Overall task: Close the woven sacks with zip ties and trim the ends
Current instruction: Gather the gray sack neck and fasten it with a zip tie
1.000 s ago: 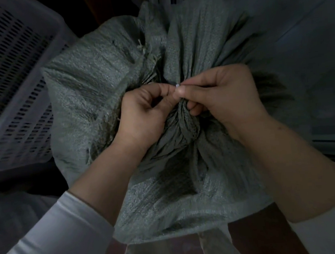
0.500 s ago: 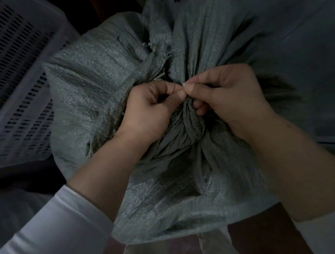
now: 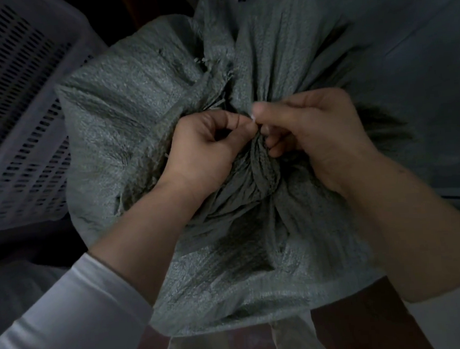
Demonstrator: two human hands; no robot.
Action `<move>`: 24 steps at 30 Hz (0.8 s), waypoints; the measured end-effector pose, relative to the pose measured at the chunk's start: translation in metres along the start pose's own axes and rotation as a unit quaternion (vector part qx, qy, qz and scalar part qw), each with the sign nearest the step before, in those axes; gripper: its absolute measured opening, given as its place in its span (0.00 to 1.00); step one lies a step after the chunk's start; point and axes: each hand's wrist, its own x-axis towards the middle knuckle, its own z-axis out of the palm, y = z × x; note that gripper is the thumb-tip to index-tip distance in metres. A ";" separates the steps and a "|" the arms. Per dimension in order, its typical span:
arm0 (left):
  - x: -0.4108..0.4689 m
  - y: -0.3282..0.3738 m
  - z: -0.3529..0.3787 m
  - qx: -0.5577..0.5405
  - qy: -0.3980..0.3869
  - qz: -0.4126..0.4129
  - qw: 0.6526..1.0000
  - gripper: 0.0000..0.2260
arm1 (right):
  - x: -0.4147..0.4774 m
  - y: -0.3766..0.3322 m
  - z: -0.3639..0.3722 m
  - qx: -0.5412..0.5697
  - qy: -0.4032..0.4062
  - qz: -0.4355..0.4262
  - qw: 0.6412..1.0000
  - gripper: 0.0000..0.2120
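A grey-green woven sack (image 3: 128,132) fills the middle of the view, its mouth gathered into a bunched neck (image 3: 261,169) between my hands. My left hand (image 3: 205,151) and my right hand (image 3: 310,133) meet at the top of that neck, thumbs and forefingers pinched together. A tiny white bit of zip tie (image 3: 252,117) shows between the fingertips; the rest of the tie is hidden by fingers and folds. The loose top of the sack fans out beyond my hands.
A white perforated plastic crate (image 3: 15,113) stands at the left, touching the sack. A pale flat surface (image 3: 423,106) lies to the right. Dark reddish floor (image 3: 351,329) shows below the sack. The scene is dim.
Both hands have stayed pinched at the sack's neck, shifting only slightly. The gathered neck looks a little more bunched under the fingers.
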 end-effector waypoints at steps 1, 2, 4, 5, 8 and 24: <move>0.000 0.000 0.000 0.000 0.000 0.004 1.000 0.08 | 0.000 0.000 0.001 -0.004 0.006 -0.003 1.000 0.08; 0.000 -0.001 0.000 0.002 0.002 0.006 1.000 0.08 | 0.000 0.001 0.001 -0.006 0.009 -0.008 1.000 0.09; 0.000 -0.001 0.000 0.009 0.004 0.008 1.000 0.08 | 0.001 0.003 0.001 -0.001 0.011 -0.007 1.000 0.08; 0.000 0.000 0.000 0.013 0.002 0.007 1.000 0.08 | 0.002 0.004 0.000 0.005 0.011 -0.003 1.000 0.07; 0.001 0.002 0.000 0.029 -0.004 0.004 1.000 0.06 | 0.003 0.006 -0.003 0.015 0.011 0.008 1.000 0.05; 0.001 0.001 0.001 0.043 0.002 -0.014 0.999 0.07 | 0.001 0.006 -0.006 -0.007 -0.020 -0.007 1.000 0.04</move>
